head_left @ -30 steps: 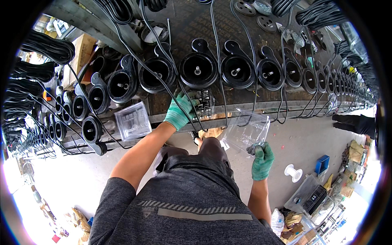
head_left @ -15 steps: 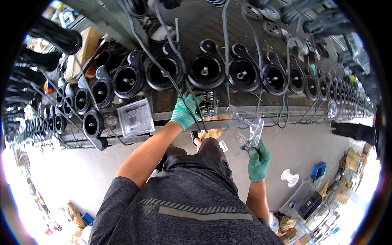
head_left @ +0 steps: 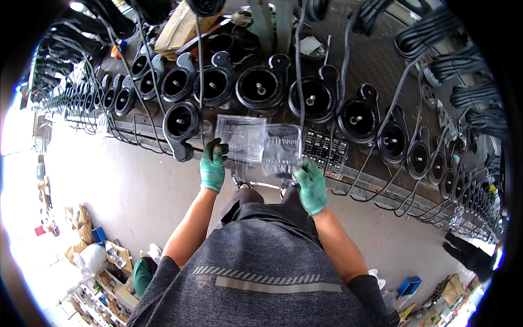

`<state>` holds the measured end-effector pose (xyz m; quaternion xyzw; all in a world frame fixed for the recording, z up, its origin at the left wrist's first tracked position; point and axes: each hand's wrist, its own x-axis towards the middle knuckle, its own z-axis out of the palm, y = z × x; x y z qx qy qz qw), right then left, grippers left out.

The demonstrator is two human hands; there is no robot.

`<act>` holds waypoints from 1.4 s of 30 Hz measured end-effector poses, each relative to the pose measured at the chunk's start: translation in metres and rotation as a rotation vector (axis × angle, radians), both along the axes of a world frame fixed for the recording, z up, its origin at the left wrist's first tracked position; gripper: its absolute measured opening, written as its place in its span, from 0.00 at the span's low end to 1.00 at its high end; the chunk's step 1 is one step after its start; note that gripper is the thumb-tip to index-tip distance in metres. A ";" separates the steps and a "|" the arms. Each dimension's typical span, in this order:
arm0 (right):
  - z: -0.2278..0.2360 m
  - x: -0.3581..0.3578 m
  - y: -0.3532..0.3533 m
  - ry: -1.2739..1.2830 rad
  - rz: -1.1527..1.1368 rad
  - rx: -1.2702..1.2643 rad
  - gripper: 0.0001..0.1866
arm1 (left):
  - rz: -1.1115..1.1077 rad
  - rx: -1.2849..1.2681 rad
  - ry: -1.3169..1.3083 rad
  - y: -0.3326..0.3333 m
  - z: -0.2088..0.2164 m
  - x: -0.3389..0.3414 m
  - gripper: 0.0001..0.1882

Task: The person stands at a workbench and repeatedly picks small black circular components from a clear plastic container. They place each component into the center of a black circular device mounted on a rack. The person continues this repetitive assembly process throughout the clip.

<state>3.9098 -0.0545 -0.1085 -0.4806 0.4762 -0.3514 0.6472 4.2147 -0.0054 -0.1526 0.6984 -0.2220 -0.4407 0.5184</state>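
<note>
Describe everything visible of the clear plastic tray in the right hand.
The clear plastic tray looks thin, glossy and roughly rectangular, with rows of small raised shapes across it. The gloved right hand grips it near its lower right corner; dark bits show there, too blurred to identify. It is at the bench's front edge, left of the small dark parts. Its left side overlaps another clear tray in view; whether they touch is unclear.

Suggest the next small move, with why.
Probably steady the square clear tray with the left hand: its fingers are at that tray's left edge, while the right hand grips the second clear tray by its near right corner, and the two trays appear to overlap in view.
</note>
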 end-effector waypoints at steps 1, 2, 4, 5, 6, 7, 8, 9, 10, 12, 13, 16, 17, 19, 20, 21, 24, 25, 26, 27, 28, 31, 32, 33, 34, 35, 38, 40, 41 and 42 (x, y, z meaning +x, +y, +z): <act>-0.029 0.018 -0.003 -0.082 -0.014 0.062 0.08 | -0.019 -0.068 -0.107 0.002 -0.005 0.004 0.18; -0.054 0.037 -0.005 -0.164 -0.031 0.127 0.08 | -0.041 -0.133 -0.214 0.002 -0.012 0.007 0.20; -0.070 0.069 -0.013 -0.059 0.002 0.038 0.12 | -0.134 -0.065 -0.569 0.001 -0.013 0.009 0.27; -0.091 0.078 -0.015 -0.024 0.029 0.108 0.12 | -0.189 -0.027 -0.690 -0.002 -0.018 0.010 0.29; -0.115 0.086 -0.016 0.011 0.052 0.179 0.13 | -0.245 0.010 -0.810 -0.006 -0.021 0.011 0.31; -0.119 0.086 -0.018 0.073 0.090 0.274 0.15 | -0.271 0.028 -0.812 -0.008 -0.023 0.010 0.33; -0.121 0.087 -0.020 0.133 0.132 0.369 0.17 | -0.299 0.048 -0.876 -0.009 -0.026 0.010 0.34; -0.078 0.093 -0.028 0.212 0.165 0.444 0.17 | -0.299 0.079 -0.932 -0.005 -0.032 0.011 0.35; -0.038 0.097 -0.034 0.293 0.185 0.516 0.17 | -0.307 0.102 -0.985 -0.005 -0.036 0.011 0.36; -0.025 0.099 -0.046 0.636 0.355 0.277 0.26 | -0.240 0.111 -0.849 -0.010 -0.040 0.013 0.38; -0.034 0.102 -0.046 0.784 0.362 0.095 0.29 | -0.207 0.116 -0.781 -0.013 -0.042 0.014 0.39; -0.026 0.113 -0.058 1.034 0.477 -0.060 0.32 | -0.213 0.163 -0.630 -0.016 -0.039 0.019 0.42; -0.027 0.114 -0.061 1.079 0.514 -0.078 0.31 | -0.235 0.206 -0.585 -0.015 -0.034 0.018 0.42; -0.025 0.110 -0.063 1.152 0.605 -0.091 0.28 | -0.356 0.263 -0.591 -0.012 -0.022 0.020 0.41; -0.024 0.109 -0.062 1.183 0.596 -0.097 0.28 | -0.414 0.292 -0.594 -0.009 -0.015 0.020 0.41; -0.024 0.107 -0.062 1.214 0.587 -0.104 0.28 | -0.447 0.302 -0.659 -0.007 -0.010 0.018 0.38; -0.011 0.108 -0.059 1.244 0.522 -0.150 0.27 | -0.440 0.136 -0.857 -0.001 -0.010 0.013 0.34; -0.007 0.107 -0.055 1.222 0.469 -0.229 0.26 | -0.411 0.081 -0.919 0.000 -0.010 0.012 0.29; -0.004 0.107 -0.051 1.196 0.413 -0.307 0.25 | -0.414 0.051 -0.962 0.000 -0.006 0.012 0.29; -0.001 0.110 -0.047 1.148 0.334 -0.476 0.18 | -0.415 0.020 -1.005 0.002 -0.001 0.012 0.28; -0.002 0.111 -0.046 1.067 0.370 -0.625 0.16 | -0.416 -0.010 -1.049 0.003 0.004 0.011 0.28; 0.003 0.120 -0.045 0.814 0.584 -0.925 0.11 | -0.674 -0.082 -1.140 0.009 0.004 0.016 0.28; -0.011 0.122 -0.046 0.853 0.644 -0.960 0.11 | -0.800 -0.096 -1.152 0.010 0.004 0.017 0.28; -0.038 0.123 -0.048 0.893 0.702 -0.996 0.11 | -0.984 0.038 -1.115 0.006 0.012 0.015 0.29; -0.057 0.125 -0.051 0.930 0.764 -1.034 0.11 | -1.013 0.057 -1.157 0.003 0.021 0.013 0.30; -0.059 0.129 -0.053 0.979 0.801 -0.980 0.13 | -1.041 0.080 -1.198 0.000 0.030 0.013 0.31; -0.064 0.136 -0.063 1.006 0.791 -0.929 0.16 | -1.041 0.154 -1.293 -0.010 0.031 0.017 0.33; -0.065 0.142 -0.063 1.026 0.810 -0.973 0.18 | -0.967 0.147 -1.344 -0.016 0.018 0.022 0.34; -0.067 0.144 -0.065 1.047 0.806 -1.009 0.19 | -0.935 0.060 -1.446 -0.019 0.015 0.025 0.34; -0.070 0.144 -0.066 1.067 0.802 -1.044 0.19 | -0.985 0.037 -1.380 -0.019 0.013 0.026 0.33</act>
